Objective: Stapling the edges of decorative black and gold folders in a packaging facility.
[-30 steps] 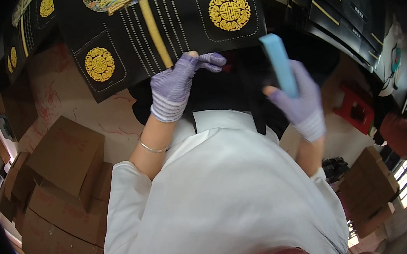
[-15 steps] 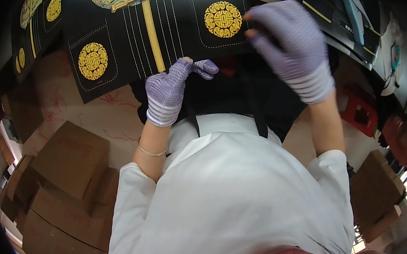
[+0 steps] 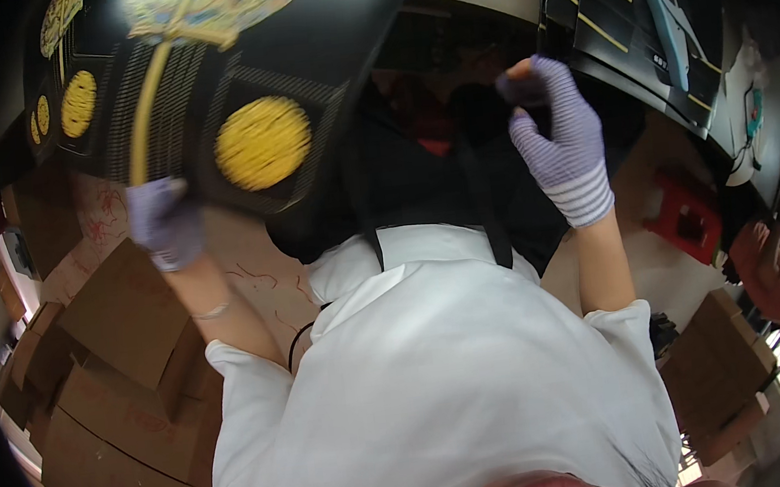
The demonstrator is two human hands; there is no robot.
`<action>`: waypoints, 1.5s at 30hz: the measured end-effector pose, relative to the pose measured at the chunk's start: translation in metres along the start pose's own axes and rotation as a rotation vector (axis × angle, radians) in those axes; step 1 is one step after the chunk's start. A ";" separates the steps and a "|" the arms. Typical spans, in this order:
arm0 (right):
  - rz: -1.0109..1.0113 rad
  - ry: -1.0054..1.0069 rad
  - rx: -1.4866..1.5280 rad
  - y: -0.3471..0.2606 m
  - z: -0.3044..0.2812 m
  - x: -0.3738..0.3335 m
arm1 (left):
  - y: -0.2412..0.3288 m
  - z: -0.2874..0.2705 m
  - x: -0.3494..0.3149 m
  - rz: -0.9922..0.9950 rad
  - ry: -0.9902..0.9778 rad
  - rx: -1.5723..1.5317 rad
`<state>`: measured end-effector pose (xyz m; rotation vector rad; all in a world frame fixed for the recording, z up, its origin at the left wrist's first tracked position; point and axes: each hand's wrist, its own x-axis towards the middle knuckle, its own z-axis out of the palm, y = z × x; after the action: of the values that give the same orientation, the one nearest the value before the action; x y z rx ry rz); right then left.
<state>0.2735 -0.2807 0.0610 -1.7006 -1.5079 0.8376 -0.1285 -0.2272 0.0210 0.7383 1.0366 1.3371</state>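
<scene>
My left hand (image 3: 166,224), in a striped lilac knit glove with bare fingertips, is closed on the near edge of a black printed sheet (image 3: 196,159). The sheet carries a gold stripe, a round gold medallion at each side and a colourful pattern farther up. It is tilted and blurred by motion. My right hand (image 3: 562,140), gloved the same way, hovers right of the sheet and touches nothing I can see. Its fingers are curved, with a gap between thumb and forefinger.
More black printed sheets (image 3: 590,23) lie at the right, under a long light-blue tool (image 3: 667,29). Beyond them are teal-handled scissors (image 3: 755,115). A red stool (image 3: 684,215) stands below. Cardboard boxes (image 3: 122,319) fill the left floor. Another person (image 3: 766,275) is at the far right.
My left hand has swung the black sheet to the left, tilting it. My right hand has come away from the sheet's right side and moved slightly nearer to me.
</scene>
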 end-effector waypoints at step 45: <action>0.052 0.110 -0.762 0.067 -0.174 0.056 | -0.027 0.130 -0.016 0.056 0.129 0.195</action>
<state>0.4613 -0.2443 0.0989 -2.2747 -1.8411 0.1683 0.0021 -0.2296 0.0509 0.8393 1.2708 1.3583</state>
